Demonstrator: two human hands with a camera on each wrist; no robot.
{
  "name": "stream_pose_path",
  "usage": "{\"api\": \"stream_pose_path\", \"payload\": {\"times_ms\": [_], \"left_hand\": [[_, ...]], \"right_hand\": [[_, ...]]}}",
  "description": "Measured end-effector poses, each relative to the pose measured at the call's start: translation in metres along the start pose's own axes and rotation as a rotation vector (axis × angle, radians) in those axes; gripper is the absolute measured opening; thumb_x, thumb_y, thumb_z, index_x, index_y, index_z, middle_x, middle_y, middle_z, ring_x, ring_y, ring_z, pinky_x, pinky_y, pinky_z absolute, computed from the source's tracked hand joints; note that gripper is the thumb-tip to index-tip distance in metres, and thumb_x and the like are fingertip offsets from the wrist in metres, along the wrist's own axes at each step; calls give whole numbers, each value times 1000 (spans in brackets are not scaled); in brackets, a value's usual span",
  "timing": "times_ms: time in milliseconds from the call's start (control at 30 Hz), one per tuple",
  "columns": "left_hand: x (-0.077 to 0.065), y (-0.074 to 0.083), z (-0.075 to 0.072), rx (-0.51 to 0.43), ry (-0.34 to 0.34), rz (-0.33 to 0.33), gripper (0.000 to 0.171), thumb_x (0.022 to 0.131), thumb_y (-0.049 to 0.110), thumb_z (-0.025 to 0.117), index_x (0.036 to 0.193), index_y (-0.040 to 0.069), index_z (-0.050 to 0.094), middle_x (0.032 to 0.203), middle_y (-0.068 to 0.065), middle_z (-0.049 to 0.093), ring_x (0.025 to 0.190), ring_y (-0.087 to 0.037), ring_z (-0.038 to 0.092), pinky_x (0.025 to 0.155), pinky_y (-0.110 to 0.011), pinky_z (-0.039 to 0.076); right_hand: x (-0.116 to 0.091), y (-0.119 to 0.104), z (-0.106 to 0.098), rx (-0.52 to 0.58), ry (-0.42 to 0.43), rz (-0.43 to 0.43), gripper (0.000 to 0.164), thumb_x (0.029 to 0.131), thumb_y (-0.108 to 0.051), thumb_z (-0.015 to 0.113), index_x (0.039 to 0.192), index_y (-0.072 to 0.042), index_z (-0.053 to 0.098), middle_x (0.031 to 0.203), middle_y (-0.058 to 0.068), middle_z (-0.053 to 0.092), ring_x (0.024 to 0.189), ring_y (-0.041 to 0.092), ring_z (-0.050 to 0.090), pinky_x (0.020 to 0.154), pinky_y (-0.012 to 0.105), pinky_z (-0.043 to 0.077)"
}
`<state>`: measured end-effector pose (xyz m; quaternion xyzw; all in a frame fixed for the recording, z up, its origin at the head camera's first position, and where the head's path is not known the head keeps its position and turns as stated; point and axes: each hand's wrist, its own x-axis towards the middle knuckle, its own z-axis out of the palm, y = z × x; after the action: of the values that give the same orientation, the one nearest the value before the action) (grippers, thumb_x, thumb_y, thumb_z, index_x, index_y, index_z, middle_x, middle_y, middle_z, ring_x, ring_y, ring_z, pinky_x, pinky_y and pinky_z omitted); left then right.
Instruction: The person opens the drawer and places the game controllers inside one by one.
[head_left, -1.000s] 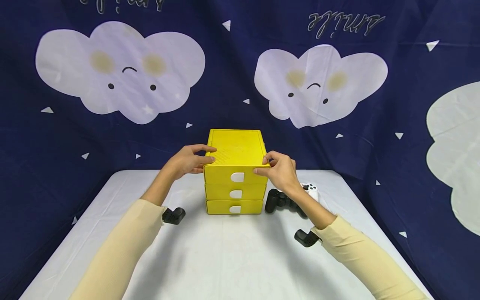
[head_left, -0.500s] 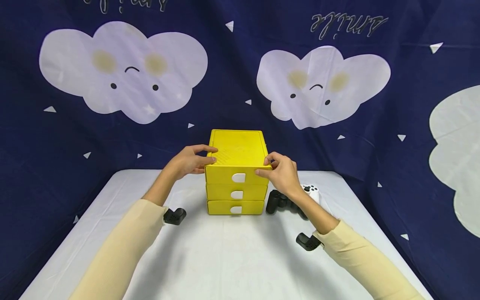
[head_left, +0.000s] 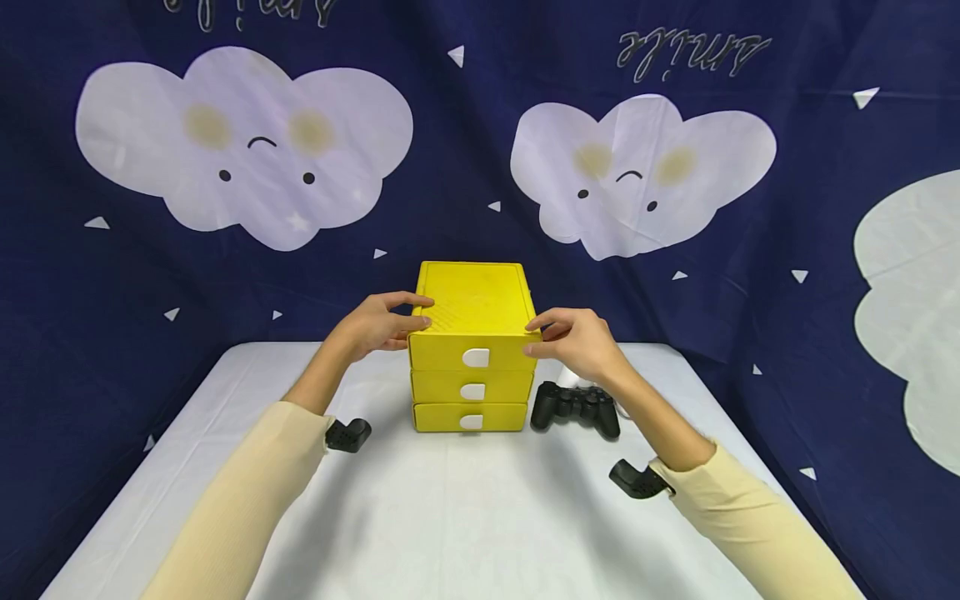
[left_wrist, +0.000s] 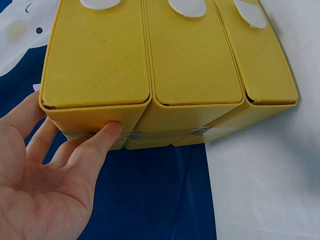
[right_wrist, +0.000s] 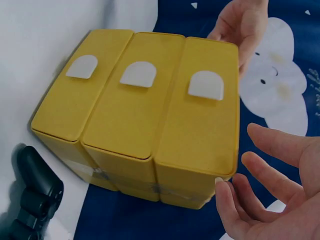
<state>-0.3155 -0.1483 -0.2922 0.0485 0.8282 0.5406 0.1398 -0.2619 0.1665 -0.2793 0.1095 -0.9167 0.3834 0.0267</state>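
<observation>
A yellow three-drawer box (head_left: 476, 300) stands at the back of the table, its drawers pushed in, each with a white tab (head_left: 476, 357). My left hand (head_left: 378, 321) rests at its upper left edge, two fingertips over the top. In the left wrist view, a straight finger (left_wrist: 102, 140) of it lies against the box's side. My right hand (head_left: 581, 340) is at the upper right front corner, fingers loosely bent and spread. The right wrist view shows that hand's fingertips (right_wrist: 220, 184) right by the corner, with nothing gripped.
A black game controller (head_left: 575, 408) lies just right of the box. Behind it sits a white controller (head_left: 572, 377), mostly hidden by my right hand and arm. The white tabletop (head_left: 450, 517) ends at a dark blue cloud-print curtain (head_left: 465, 125).
My right hand has shifted slightly right, its thumb sliding back from the top drawer's front to the corner. More of the black controller shows. The left hand keeps its place.
</observation>
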Motion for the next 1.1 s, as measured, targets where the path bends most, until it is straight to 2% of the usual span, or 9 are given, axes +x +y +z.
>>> {"api": "stream_pose_path", "payload": {"times_ms": [167,367,567,900,1100], "left_hand": [[0,0,0,1,3,5,49,98,26,70,145,24,57,152,-7,50,126,-32,59,105,-44,53],[0,0,0,-5,2,5,49,98,25,70,145,24,57,152,-7,50,126,-32,60,104,-44,54],[1,-1,0,-11,0,6,48,98,25,70,145,24,57,154,-7,48,128,-32,58,105,-45,53],[1,-2,-1,-9,-2,12,49,97,25,71,145,23,57,156,-7,46,129,-32,58,106,-45,53],[1,-3,-2,-11,-3,16,49,97,25,71,145,23,57,155,-8,47,131,-33,57,106,-46,52]], "right_hand": [[-4,-3,3,-16,-50,-25,33,83,-25,84,113,-15,76,101,7,74,94,25,68,79,37,56],[-6,6,26,-14,-98,-80,30,82,-20,85,109,-9,78,91,4,76,82,17,70,75,32,59],[-5,14,47,-8,-139,-67,30,80,-18,85,108,-8,79,86,2,76,78,14,69,73,31,57],[3,18,72,16,-151,-38,30,78,-16,87,107,-8,80,90,4,79,82,14,72,73,30,59],[3,17,85,33,-144,-32,30,78,-12,86,107,-8,80,99,8,79,95,21,73,80,32,60]]}}
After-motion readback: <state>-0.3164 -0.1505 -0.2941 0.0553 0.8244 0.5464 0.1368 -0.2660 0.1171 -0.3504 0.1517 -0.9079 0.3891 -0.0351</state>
